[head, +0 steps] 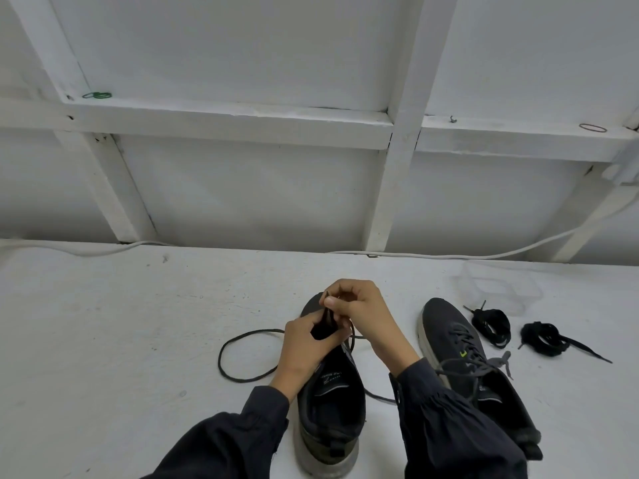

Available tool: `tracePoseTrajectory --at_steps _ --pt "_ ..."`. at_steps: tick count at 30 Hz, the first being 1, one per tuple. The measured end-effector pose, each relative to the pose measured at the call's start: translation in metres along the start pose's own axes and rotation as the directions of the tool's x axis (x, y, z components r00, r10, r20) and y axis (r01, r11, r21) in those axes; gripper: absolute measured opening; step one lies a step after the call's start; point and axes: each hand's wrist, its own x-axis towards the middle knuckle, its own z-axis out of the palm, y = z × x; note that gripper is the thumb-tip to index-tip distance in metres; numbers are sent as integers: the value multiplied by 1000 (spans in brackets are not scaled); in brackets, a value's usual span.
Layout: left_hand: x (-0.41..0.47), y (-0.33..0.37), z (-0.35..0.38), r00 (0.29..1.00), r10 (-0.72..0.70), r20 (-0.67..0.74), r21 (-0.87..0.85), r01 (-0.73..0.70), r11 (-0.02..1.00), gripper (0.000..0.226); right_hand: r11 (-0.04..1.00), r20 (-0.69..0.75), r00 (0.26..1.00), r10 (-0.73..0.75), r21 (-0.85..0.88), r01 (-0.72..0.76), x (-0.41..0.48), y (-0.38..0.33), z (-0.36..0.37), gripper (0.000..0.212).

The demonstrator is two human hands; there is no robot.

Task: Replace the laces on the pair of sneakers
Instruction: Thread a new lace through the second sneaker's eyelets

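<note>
A dark sneaker (330, 406) stands on the white table (138, 323) in front of me, toe pointing away. My left hand (304, 350) grips its tongue and upper near the eyelets. My right hand (359, 312) pinches the end of a thin black lace (238, 375) just above the toe area. The lace loops out over the table to the left. A second dark sneaker (453, 344) lies to the right, still laced with grey laces. Two bundled black laces (492, 326) (546, 337) lie beyond it on the right.
A clear plastic container (498, 286) sits at the back right of the table. A white cable (449, 254) runs along the table's far edge below a white framed wall. Rubber bands rest on the wall ledge (96, 95).
</note>
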Motion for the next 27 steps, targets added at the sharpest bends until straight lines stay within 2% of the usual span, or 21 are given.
tracePoseTrajectory --at_steps 11,14,16,18,20,21,23,25,27 --pt "1 -1 1 1000 -20 5 -86 20 996 7 949 -42 995 -91 299 99 40 -48 -16 19" --pt "2 2 -1 997 -60 37 -124 65 990 18 949 -72 996 -46 309 66 47 -36 -14 9" --pt "3 3 -3 996 -73 58 -134 80 988 23 976 -69 997 24 219 -8 48 -23 -20 19" --pt "4 4 -3 994 -82 65 -142 90 986 22 988 -26 992 124 -92 -126 44 -9 -30 30" --pt "5 4 -3 994 -83 67 -128 91 988 21 893 62 956 285 -378 -242 37 5 -38 40" --pt "6 3 -3 994 -85 68 -110 92 990 21 868 106 932 346 -413 -275 32 10 -39 43" --pt "8 3 -3 994 -83 70 -74 88 993 20 910 161 935 316 -330 -251 23 18 -36 44" --pt "8 4 -3 994 -83 69 -75 88 993 20 975 141 977 162 -177 -136 17 19 -29 32" --pt "7 5 -3 993 -94 65 -71 99 993 19 994 94 993 68 -97 -58 16 14 -21 19"
